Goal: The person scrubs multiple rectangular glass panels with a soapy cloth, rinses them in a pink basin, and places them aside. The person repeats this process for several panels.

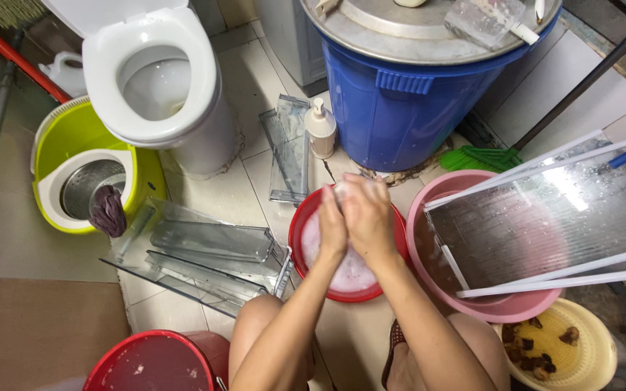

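Note:
My left hand [331,226] and my right hand [368,217] are pressed together over a red basin [300,230] of soapy water. The fingers are closed around something pale and foamy [342,190] held between them; I cannot tell what it is. Both forearms reach forward from my bent knees at the bottom of the view. White foam covers the water below the hands.
A pink basin [429,261] with a glass shelf [545,224] lies to the right. Clear plastic trays [211,242] lie to the left. A blue barrel [407,108], pump bottle [321,129], toilet [155,80], green mop bucket [88,181], yellow basket [588,355] and red bucket [161,362] stand around.

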The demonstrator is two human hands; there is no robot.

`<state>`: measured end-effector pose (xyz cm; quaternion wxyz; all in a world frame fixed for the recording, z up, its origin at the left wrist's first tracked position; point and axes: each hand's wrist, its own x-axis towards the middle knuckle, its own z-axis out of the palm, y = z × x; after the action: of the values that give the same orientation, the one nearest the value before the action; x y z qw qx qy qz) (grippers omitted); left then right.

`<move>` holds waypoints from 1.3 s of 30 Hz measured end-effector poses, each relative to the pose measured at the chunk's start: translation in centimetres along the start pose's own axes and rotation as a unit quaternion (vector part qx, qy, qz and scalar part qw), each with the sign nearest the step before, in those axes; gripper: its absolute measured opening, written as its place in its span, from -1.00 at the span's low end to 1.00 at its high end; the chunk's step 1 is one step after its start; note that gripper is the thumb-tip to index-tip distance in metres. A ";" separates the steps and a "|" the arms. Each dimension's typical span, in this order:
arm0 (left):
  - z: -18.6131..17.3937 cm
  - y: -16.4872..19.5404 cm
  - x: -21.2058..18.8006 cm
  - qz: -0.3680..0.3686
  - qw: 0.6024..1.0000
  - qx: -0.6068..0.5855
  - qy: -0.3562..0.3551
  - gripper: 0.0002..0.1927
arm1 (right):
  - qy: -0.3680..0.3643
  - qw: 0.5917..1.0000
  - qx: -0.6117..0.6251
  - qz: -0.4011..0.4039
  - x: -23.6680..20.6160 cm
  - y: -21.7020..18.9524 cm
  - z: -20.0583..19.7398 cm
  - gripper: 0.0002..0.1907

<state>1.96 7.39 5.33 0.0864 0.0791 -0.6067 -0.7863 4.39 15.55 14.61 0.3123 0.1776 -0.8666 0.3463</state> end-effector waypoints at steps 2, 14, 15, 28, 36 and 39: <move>0.6 -0.3 -0.8 0.032 0.999 0.002 -0.014 -0.46 | -0.001 0.998 0.036 0.060 0.2 1.3 0.3 -0.81; -1.1 2.2 0.5 -0.025 0.985 -0.130 0.113 -0.66 | 0.112 0.901 0.356 0.223 -2.2 9.9 4.9 -0.82; -1.1 2.4 0.4 -0.016 0.987 -0.118 0.111 -0.65 | 0.062 0.958 0.258 0.107 -3.3 9.5 5.9 -0.79; -5.2 2.0 1.9 -0.119 0.933 -0.317 0.124 -0.68 | -0.122 0.969 0.195 0.092 -3.6 5.8 5.3 -0.77; -10.0 5.2 3.7 -0.193 0.891 -0.359 0.201 -0.70 | -0.328 0.836 0.332 0.288 -3.2 14.6 2.1 -0.77; -10.4 5.9 3.5 -0.156 0.899 -0.377 0.163 -0.72 | -0.363 0.849 0.196 0.329 -2.7 13.4 1.1 -0.81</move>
<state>1.22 -4.65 8.32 0.0837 0.2608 -0.2226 -0.9356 -1.11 24.38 5.60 -0.1983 0.0529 -0.8402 0.5019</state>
